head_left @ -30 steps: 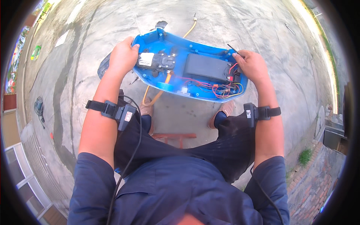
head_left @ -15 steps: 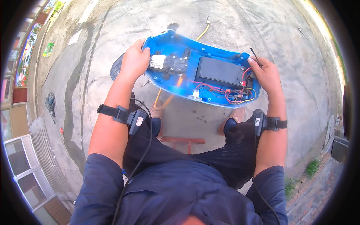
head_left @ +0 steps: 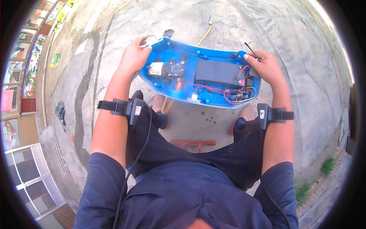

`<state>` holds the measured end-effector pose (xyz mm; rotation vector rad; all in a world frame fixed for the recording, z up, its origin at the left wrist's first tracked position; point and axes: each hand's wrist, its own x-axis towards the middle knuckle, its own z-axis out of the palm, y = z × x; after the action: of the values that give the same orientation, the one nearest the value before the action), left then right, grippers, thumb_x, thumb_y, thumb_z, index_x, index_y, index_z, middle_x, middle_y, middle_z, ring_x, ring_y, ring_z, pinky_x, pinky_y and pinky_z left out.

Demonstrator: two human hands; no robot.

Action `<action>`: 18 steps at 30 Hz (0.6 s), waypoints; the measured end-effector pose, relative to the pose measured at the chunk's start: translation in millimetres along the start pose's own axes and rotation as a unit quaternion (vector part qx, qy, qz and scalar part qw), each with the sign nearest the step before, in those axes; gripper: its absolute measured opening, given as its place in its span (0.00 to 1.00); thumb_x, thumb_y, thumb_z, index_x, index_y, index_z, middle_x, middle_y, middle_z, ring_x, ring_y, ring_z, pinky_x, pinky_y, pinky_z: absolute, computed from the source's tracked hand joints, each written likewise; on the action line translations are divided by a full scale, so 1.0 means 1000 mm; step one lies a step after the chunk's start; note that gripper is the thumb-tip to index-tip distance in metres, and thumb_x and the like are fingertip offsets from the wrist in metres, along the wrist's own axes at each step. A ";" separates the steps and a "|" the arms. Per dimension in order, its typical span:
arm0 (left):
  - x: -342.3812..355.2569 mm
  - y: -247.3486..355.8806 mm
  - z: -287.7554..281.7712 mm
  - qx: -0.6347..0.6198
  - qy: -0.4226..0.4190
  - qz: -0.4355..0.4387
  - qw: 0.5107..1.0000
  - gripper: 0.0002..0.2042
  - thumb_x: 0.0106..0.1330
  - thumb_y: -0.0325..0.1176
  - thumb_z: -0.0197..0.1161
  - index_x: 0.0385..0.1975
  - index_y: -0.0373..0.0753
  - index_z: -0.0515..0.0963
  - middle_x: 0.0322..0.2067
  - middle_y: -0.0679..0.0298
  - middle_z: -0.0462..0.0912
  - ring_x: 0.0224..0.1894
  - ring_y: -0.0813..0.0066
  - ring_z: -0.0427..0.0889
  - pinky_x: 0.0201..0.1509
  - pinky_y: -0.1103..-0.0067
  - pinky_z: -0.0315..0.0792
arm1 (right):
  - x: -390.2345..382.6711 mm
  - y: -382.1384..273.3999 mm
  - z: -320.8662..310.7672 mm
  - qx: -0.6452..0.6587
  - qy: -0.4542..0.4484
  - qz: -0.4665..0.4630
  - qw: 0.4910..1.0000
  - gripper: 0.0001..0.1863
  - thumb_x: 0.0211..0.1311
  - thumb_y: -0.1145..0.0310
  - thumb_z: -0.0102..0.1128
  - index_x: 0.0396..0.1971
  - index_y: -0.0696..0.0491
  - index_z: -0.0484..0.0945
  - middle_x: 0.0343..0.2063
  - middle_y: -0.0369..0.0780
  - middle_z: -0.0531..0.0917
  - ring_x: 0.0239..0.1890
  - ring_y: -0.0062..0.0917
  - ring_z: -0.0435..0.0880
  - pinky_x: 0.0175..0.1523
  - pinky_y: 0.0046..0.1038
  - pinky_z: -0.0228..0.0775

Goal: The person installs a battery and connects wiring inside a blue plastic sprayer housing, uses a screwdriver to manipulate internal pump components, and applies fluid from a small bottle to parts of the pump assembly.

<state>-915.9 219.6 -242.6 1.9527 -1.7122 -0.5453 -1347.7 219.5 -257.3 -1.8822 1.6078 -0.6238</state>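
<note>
A blue plastic housing [head_left: 183,93], seen from its hollow inside, is up in front of me between both hands. Inside it sit a small black pump motor [head_left: 164,70] with a white label and a dark rectangular battery [head_left: 218,72]. Red, black and yellow wires [head_left: 232,94] bunch beside the battery. My left hand [head_left: 134,57] is at the left end, thumb on the rim, index finger raised; its other fingers are partly hidden. My right hand [head_left: 265,68] grips the right end, thumb over the rim. By it sticks out a thin black rod [head_left: 251,51].
A yellow hose [head_left: 206,35] lies on the concrete beyond the housing, and a yellowish tube [head_left: 166,106] hangs below it. A reddish metal bar [head_left: 192,143] is between my feet. A dark power tool [head_left: 60,114] lies at the left, near windowed panels [head_left: 32,171].
The housing has shifted slightly left with both hands. My left index finger has lifted off the rim. The dark shape beside my left wrist is out of sight.
</note>
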 end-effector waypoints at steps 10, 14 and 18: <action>-0.012 -0.012 0.006 -0.140 -0.112 -0.005 0.984 0.23 0.68 0.30 0.64 0.64 0.36 0.76 0.55 0.54 0.84 0.57 0.69 0.81 0.63 0.75 0.73 | 0.004 -0.007 -0.011 -0.024 -0.080 0.051 0.995 0.24 0.61 0.51 0.73 0.39 0.60 0.88 0.31 0.40 0.84 0.35 0.23 0.81 0.41 0.28 0.72; -0.011 -0.015 0.005 -0.141 -0.082 0.036 0.986 0.23 0.68 0.31 0.65 0.64 0.37 0.77 0.54 0.55 0.84 0.57 0.69 0.81 0.63 0.75 0.72 | 0.004 -0.007 -0.014 -0.034 -0.081 0.042 0.995 0.24 0.62 0.51 0.73 0.42 0.60 0.88 0.31 0.39 0.85 0.35 0.22 0.81 0.41 0.27 0.72; -0.012 -0.013 0.005 -0.133 -0.083 0.063 0.986 0.23 0.68 0.32 0.65 0.64 0.36 0.76 0.55 0.55 0.83 0.58 0.69 0.80 0.64 0.74 0.72 | 0.000 -0.011 -0.019 0.043 -0.054 0.089 0.994 0.26 0.63 0.51 0.73 0.48 0.59 0.87 0.33 0.38 0.87 0.36 0.20 0.81 0.43 0.26 0.73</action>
<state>-909.5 232.2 -254.5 1.6395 -1.7450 -0.8619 -1352.9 218.3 -236.3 -1.6590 1.6305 -0.4983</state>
